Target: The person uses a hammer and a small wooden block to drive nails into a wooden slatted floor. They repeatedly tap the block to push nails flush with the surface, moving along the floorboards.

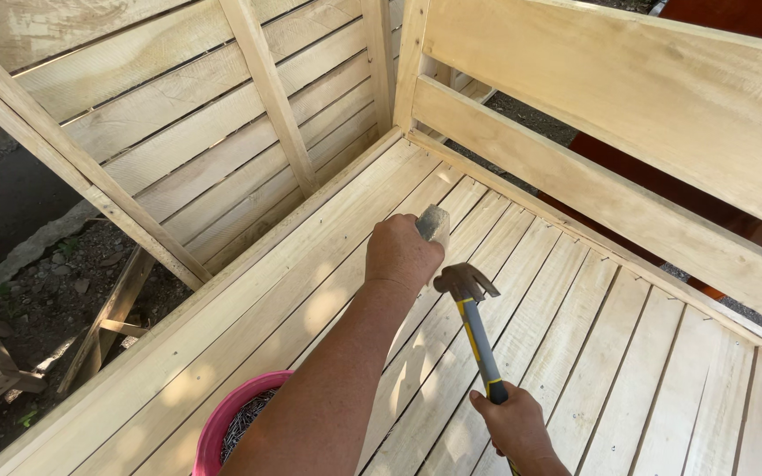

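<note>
The person's left hand (401, 254) was closed in a fist over a small grey block (434, 223), pressing it down against the pale wooden slats (522, 291) of the large crate's (575, 106) floor, near the far corner where the slatted back panel (196, 150) met the side boards. Whether a nail stood under that hand could not be told, since the fist hid the spot. The right hand (515, 427) was wrapped fully round the lower grip of a hammer (467, 291) with a grey and yellow handle, its rusty claw head raised just beside the left wrist and a little above the slats.

A pink bowl of dark nails (238, 423) sat at the near edge, partly under the left forearm.

The clearest risk, judged from this arrangement, lay in how close the hammer head hung to the left hand: a swing that drifted slightly would likely land on the knuckles or thumb rather than on the wood. A glancing blow could also bend a nail, or dent or split the thin, soft-looking slat. The grip sat low on the handle, which gave reach but less control over where the head fell. The forearm, if it dropped back, could tip the bowl and spill the nails across the boards and through the gaps.
</note>
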`<state>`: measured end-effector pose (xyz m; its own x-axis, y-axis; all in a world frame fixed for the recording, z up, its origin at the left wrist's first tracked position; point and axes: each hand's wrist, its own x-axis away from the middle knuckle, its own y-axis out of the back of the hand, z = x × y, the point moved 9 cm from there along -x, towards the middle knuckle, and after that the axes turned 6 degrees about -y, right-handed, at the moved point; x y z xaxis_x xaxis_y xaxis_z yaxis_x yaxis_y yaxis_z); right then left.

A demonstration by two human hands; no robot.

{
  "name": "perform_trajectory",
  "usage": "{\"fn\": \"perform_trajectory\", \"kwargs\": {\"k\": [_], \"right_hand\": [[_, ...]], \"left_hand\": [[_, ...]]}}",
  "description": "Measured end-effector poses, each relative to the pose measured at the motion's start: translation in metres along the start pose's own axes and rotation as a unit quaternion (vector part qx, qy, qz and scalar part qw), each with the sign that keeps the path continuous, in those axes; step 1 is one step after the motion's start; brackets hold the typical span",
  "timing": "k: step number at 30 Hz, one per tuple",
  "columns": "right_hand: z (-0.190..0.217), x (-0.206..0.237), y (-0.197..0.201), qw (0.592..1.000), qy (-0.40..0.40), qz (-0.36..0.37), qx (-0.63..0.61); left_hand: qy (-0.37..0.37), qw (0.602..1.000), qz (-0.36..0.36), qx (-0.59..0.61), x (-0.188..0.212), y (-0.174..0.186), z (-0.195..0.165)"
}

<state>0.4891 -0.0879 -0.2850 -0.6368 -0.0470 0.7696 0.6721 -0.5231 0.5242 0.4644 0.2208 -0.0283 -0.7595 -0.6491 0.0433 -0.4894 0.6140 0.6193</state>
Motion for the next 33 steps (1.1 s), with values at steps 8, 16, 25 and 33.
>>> {"fn": "perform_trajectory", "kwargs": {"k": [8, 16, 25, 33], "right_hand": [[-0.034, -0.028, -0.014, 0.993, -0.053, -0.005, 0.105], [-0.042, -0.034, -0.018, 0.993, -0.082, 0.015, 0.084], [-0.045, -0.036, -0.015, 0.989, -0.115, 0.027, 0.091], [-0.045, -0.030, -0.023, 0.991, -0.106, 0.033, 0.075]], "left_hand": [[0.006, 1.000, -0.016, 0.006, -0.008, 0.010, 0.016], [0.059, 0.996, -0.040, 0.044, 0.000, 0.035, 0.052], [0.046, 0.995, -0.028, 0.085, 0.002, 0.001, 0.052], [-0.020, 0.999, -0.017, 0.030, -0.005, -0.016, 0.045]]}}
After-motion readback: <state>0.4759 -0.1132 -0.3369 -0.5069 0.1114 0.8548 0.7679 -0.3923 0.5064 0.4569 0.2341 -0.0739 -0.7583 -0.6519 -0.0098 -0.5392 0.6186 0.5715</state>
